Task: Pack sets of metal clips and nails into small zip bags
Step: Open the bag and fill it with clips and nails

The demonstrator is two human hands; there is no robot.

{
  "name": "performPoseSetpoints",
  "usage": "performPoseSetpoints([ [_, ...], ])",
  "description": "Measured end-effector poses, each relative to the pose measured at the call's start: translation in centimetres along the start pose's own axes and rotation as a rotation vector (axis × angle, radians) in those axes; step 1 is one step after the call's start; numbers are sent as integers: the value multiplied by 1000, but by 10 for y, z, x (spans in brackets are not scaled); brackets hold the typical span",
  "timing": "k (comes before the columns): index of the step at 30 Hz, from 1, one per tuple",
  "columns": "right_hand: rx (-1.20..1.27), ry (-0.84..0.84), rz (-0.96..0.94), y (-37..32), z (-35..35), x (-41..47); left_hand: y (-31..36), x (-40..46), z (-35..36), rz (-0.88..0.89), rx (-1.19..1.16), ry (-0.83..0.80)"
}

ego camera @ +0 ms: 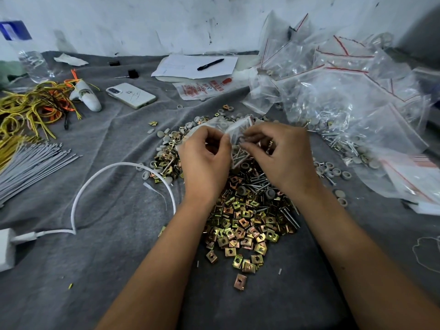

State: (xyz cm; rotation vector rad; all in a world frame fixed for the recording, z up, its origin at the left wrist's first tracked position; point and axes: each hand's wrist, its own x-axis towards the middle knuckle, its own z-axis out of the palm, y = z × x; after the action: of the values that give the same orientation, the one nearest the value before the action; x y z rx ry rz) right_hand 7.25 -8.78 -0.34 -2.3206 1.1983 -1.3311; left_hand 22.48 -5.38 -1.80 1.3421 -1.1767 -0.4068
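A small clear zip bag [238, 139] with screws inside hangs between my two hands above the middle of the cloth. My left hand [206, 160] pinches its left edge and my right hand [281, 153] pinches its top right edge, fingers curled. Under my hands spreads a heap of gold-coloured square metal clips [240, 225]. Silver screws [259, 184] lie mixed into that heap, and grey round caps [166, 136] are scattered along its far side.
A mound of filled clear zip bags [352, 91] fills the right side. A phone [131, 95], papers with a pen [210, 64], yellow and orange wires [31, 108], grey ties [31, 163], a white cable [114, 170] and charger lie on the grey cloth.
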Motion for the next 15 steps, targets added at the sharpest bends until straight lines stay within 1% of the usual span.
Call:
performPoseSetpoints([
  [2, 54, -24, -28, -3, -7, 1, -1, 2, -1, -30, 22, 61],
  [3, 93, -97, -45, -4, -13, 3, -2, 3, -1, -49, 25, 92],
  [4, 131, -222, -55, -6, -19, 6, -2, 5, -2, -67, 25, 125],
  [5, 153, -383, -53, -9, -24, 9, -2, 6, -3, -87, 20, 161],
  [7, 117, -698, -54, -18, -25, 16, -3, 9, -5, -131, -5, 225],
  [9, 42, -907, -81, -28, -17, 18, -4, 11, -6, -160, -23, 265],
  [12, -79, -1065, -112, -38, -5, 16, -4, 11, -9, -166, -32, 286],
  [15, -107, -1095, -69, -39, -6, 15, -5, 9, -9, -132, -31, 282],
])
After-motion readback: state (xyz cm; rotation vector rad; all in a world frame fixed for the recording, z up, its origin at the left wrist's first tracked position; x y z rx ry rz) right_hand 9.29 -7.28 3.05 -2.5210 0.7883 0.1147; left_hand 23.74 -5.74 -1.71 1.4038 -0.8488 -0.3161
